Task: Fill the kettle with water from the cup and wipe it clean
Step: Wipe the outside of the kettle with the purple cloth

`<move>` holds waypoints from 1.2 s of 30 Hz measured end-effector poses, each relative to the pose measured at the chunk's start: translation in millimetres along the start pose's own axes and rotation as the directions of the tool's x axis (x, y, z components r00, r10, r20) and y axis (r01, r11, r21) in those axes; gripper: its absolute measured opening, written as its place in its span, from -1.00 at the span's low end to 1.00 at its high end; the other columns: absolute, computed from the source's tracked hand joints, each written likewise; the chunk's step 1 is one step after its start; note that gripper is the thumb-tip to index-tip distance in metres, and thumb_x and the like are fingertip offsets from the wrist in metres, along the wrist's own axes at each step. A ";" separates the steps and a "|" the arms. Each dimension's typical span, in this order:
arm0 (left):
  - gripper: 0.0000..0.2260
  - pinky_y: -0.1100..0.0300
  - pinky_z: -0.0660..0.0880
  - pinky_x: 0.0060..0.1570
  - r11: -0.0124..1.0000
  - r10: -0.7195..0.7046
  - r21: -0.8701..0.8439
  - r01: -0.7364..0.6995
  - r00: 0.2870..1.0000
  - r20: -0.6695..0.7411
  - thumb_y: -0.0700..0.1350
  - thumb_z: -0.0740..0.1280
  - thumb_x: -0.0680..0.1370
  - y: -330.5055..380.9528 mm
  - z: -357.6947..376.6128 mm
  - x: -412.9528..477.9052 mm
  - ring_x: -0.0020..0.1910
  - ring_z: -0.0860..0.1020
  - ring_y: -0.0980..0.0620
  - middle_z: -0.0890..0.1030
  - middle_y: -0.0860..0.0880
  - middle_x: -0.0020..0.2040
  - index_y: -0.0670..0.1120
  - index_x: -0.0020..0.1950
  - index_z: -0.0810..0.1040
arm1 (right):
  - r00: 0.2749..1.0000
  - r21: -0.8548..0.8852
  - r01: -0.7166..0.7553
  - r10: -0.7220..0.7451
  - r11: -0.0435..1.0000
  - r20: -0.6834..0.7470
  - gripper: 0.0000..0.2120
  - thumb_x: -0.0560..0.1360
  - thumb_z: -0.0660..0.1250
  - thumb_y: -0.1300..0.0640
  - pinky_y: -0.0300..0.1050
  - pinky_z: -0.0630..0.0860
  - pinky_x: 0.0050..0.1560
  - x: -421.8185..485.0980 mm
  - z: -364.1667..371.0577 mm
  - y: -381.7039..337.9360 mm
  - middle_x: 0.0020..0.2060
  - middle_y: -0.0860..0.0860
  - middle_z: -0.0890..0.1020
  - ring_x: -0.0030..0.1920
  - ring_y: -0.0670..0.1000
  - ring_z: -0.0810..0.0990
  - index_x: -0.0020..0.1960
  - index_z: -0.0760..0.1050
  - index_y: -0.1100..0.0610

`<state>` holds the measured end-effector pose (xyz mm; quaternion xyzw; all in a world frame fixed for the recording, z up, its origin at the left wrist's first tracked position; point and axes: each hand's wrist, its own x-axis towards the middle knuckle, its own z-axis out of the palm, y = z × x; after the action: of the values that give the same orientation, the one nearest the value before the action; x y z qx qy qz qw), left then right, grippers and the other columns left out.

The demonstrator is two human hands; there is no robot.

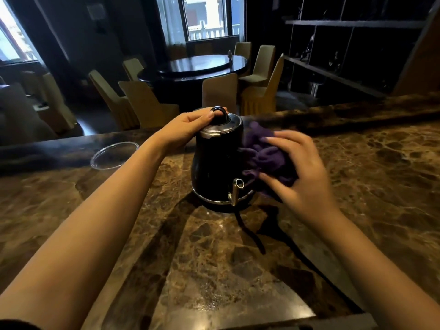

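Brown marble countertop (214,270) fills the foreground. Left forearm reaches in. At far left, clear plastic cup (114,155) near the counter's back edge, well apart from the kettle. Left hand (188,127) curled over the lid, fingers closed at the ring handle (220,113). Black electric kettle (215,167) upright, mid-counter, cord (252,236) trailing toward the camera. Right hand (300,172), fingers spread, presses a bunched purple cloth (266,156) against the kettle's right side.

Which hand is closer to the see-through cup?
Left. The left hand rests on the kettle lid, just right of the cup; the right hand is beyond the kettle, holding the purple cloth.
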<state>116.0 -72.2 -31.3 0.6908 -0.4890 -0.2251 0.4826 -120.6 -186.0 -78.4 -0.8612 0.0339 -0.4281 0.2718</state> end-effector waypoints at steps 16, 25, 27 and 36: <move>-0.76 0.42 0.44 0.05 0.999 0.013 0.036 -0.014 1.000 0.019 -0.22 0.24 0.53 2.1 -10.5 11.1 0.18 0.51 0.23 0.60 0.15 0.15 -0.08 0.16 0.57 | 0.809 -0.137 0.154 -0.045 0.978 0.586 -0.62 0.40 0.40 0.26 0.00 0.44 0.19 -42.2 14.4 40.3 0.20 0.00 0.52 0.13 0.07 0.40 0.19 0.54 0.05; -0.77 0.32 0.45 0.15 0.974 -0.154 0.209 0.088 0.934 0.322 -0.26 0.22 0.52 35.5 -32.8 25.4 0.25 0.48 0.17 0.56 0.05 0.25 -0.28 0.15 0.50 | 0.954 -0.232 -0.247 0.279 0.941 0.113 -0.64 0.30 0.47 0.35 -0.10 0.27 0.15 -49.9 -57.0 46.7 0.08 0.12 0.51 0.14 0.17 0.45 0.07 0.58 0.15; -0.83 0.29 0.44 0.19 0.962 -0.206 0.245 0.122 0.911 0.357 -0.35 0.17 0.52 43.7 -33.2 27.6 0.31 0.42 0.17 0.46 -0.02 0.35 -0.30 0.04 0.51 | 0.948 -0.186 -0.300 0.315 0.936 0.055 -0.66 0.34 0.46 0.30 -0.07 0.31 0.15 -48.4 -57.7 46.0 0.08 0.10 0.50 0.14 0.12 0.45 0.09 0.56 0.15; -0.56 0.24 0.43 -0.03 0.897 -0.258 0.401 0.188 0.957 0.129 0.27 0.29 0.37 50.0 2.8 11.4 0.15 0.48 0.09 0.49 0.08 0.17 0.17 0.21 0.43 | 0.934 0.058 -0.324 0.329 0.944 -0.140 -0.66 0.42 0.39 0.21 -0.54 0.22 0.14 -28.4 -15.2 22.4 0.14 0.09 0.48 0.13 -0.09 0.40 0.18 0.48 0.11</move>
<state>95.7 -86.5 13.7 0.8005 -0.4824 -0.2399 0.2626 -146.1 -203.4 -102.6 -0.8047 0.1893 -0.4402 0.3505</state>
